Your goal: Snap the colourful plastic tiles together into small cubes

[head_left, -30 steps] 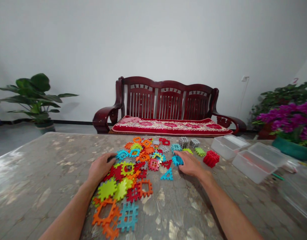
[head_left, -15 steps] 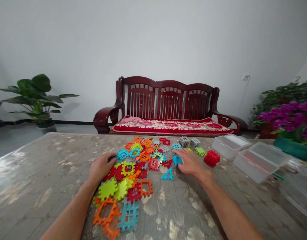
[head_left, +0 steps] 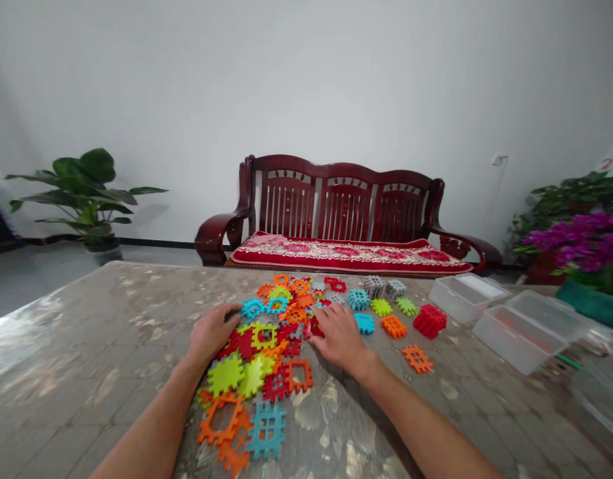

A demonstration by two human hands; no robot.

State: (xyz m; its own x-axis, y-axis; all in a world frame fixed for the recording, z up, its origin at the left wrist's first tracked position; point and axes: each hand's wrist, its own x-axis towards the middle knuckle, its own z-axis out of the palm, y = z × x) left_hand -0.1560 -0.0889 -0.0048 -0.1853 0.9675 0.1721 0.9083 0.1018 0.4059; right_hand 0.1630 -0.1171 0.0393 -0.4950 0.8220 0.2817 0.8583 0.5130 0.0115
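Note:
A pile of flat, toothed plastic tiles (head_left: 266,346) in red, orange, green and blue lies on the marbled table (head_left: 86,346). My left hand (head_left: 211,332) rests on the pile's left edge with its fingers curled down beside a blue tile (head_left: 253,308); whatever is under them is hidden. My right hand (head_left: 339,336) lies flat at the pile's right side, its fingertips touching a red tile (head_left: 313,327). Just right of that hand, a small blue block (head_left: 365,323) and an orange block (head_left: 393,326) sit apart from each other.
Small assembled blocks stand further back: grey (head_left: 373,286), teal (head_left: 359,299), green (head_left: 381,307) and red (head_left: 430,321). An orange tile (head_left: 416,358) lies alone. Clear plastic boxes (head_left: 516,329) sit at the right. Behind the table are a wooden bench (head_left: 336,213) and potted plants (head_left: 86,193).
My right hand has left the small blue block and moved left onto the pile. Two orange pieces now show where it was. The left hand has stayed put.

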